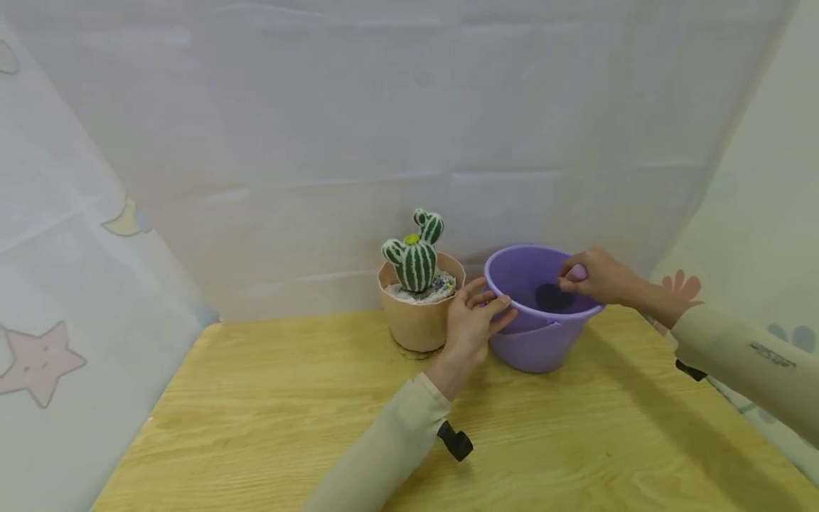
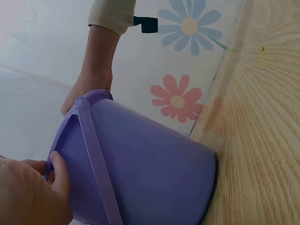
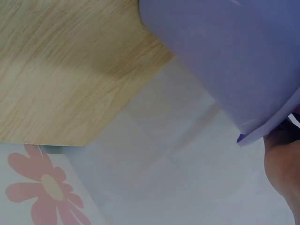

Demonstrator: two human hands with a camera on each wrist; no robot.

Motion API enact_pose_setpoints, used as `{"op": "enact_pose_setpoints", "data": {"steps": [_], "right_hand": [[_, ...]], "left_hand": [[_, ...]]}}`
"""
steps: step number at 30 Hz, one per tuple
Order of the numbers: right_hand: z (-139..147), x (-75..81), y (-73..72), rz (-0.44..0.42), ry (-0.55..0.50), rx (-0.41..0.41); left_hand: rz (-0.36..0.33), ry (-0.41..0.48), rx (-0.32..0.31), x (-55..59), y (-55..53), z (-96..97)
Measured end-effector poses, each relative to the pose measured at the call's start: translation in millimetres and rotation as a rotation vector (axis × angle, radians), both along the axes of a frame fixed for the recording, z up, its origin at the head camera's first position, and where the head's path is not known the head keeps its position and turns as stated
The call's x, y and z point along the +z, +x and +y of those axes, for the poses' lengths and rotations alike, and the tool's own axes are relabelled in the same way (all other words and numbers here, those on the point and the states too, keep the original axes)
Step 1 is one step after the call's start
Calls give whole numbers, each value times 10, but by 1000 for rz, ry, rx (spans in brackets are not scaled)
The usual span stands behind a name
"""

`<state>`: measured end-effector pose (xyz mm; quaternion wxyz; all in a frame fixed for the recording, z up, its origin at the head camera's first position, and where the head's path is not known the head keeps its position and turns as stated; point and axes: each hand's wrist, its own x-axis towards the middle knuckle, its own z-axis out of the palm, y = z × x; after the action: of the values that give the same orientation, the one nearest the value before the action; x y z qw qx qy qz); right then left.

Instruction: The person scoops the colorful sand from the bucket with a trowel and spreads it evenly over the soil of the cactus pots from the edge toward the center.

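Observation:
A purple bucket (image 1: 534,348) stands upright on the wooden table, its carrying handle hanging down against the side. My left hand (image 1: 470,323) pinches the near-left rim; in the left wrist view, that hand's thumb (image 2: 60,174) lies along the outside wall. Over the bucket's right side, my right hand (image 1: 598,276) grips a tool by its light purple handle (image 1: 578,272). The tool's lower end is hidden, so its kind cannot be told. Dark material (image 1: 553,299) shows at the bottom of the bucket. The right wrist view catches mainly the bucket's outer wall (image 3: 234,51).
Left of the bucket, a green and white knitted-looking cactus (image 1: 417,264) stands in a tan pot (image 1: 412,323) with whitish filling and small coloured bits. Pale cloth walls (image 1: 320,142) enclose the back and sides of the table (image 1: 269,427).

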<state>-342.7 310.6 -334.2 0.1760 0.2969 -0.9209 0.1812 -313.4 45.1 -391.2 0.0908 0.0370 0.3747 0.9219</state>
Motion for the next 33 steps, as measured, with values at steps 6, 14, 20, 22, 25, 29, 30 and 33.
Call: {"op": "enact_pose_setpoints", "data": {"steps": [6,14,20,22,25,29,30,33], "right_hand": [[-12,97,26,-79,23,-39],[16,147,48,-123,-14,-104],[54,124,101,-263,-157,-129],[45,127,122,-301,-191,-143],[15,145,151,-325,-205,-153],[-12,165,177,-327,-186,-158],[-16,171,187,-338,-188,-167],[-22,197,223,-398,-224,-197]], "left_hand": [[26,10,8,-7,19,11],[55,28,21,-25,33,18],[46,37,26,-48,66,24],[41,47,25,-52,71,22],[35,60,24,-43,77,20],[31,72,43,-34,89,39],[32,71,47,-35,95,48],[44,61,54,-52,107,79]]}}
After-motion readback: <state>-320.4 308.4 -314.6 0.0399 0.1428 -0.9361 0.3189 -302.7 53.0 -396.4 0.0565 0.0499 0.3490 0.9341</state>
